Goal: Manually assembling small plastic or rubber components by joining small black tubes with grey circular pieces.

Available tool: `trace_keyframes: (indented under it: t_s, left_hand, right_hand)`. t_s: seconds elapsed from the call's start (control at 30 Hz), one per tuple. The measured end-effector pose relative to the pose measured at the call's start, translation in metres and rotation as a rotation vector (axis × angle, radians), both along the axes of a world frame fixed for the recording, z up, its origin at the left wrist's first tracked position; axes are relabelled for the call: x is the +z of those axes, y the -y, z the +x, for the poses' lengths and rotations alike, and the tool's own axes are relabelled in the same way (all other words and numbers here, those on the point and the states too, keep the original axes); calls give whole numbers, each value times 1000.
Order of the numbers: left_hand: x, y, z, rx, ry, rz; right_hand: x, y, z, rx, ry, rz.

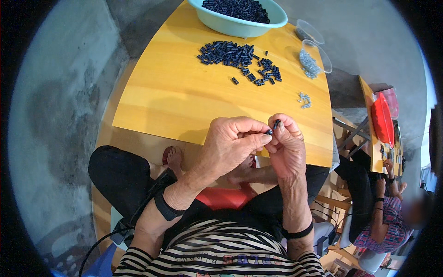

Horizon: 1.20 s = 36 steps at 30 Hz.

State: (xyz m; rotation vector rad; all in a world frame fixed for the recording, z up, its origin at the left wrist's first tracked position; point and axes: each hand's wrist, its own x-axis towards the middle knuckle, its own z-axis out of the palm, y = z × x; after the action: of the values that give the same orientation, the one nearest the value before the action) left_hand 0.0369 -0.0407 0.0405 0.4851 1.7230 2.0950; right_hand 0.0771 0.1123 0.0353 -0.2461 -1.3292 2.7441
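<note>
Pinching two small dark parts together above the near edge of the table

The left hand [229, 137] is pinching a small black piece [269, 132] between thumb and forefinger, while the right hand [287, 145] is gripping a dark elongated part [277, 123] in its fingertips just beside it. Whether the two parts are touching is too small to tell. The hands seem to be fitting one part to the other; the next move is probably calling for careful lining-up and a steady push, with neither pinch slackening.

At the far edge of the yellow table [170, 104], a pale turquoise basin [230, 27] is holding a heap of black pieces [237, 9]. More are lying in a loose pile [226, 53] in front of it. To the right, a clear tub [328, 64] is holding silvery parts [308, 64]; behind it, a second clear tub [316, 30] is holding darker, greyish contents [302, 34]. A few silvery bits [304, 100] are lying loose nearer the hands.
</note>
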Motion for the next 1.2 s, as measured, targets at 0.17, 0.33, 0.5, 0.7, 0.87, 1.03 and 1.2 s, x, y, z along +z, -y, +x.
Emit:
trace_keyframes:
  t_s: [0.17, 0.33, 0.5, 0.7, 0.87, 1.03, 1.2]
  left_hand:
    - [-4, 0, -1, 1, 23, 39]
    - [-4, 0, -1, -14, 15, 33]
    - [-2, 1, -1, -13, 20, 23]
    - [0, 3, -1, -31, 52, 59]
    - [0, 3, -1, -57, 130, 114]
    - [1, 6, -1, -61, 135, 106]
    - [0, 5, 1, -50, 173, 166]
  right_hand:
    - [-1, 2, -1, -40, -2, 46]
    - [1, 2, 0, -68, -41, 134]
    - [4, 2, 1, -81, -84, 276]
    - [6, -3, -2, -104, -191, 635]
    - [8, -3, -1, -113, -241, 810]
    - [9, 5, -1, -149, -333, 959]
    - [6, 4, -2, -180, -456, 1063]
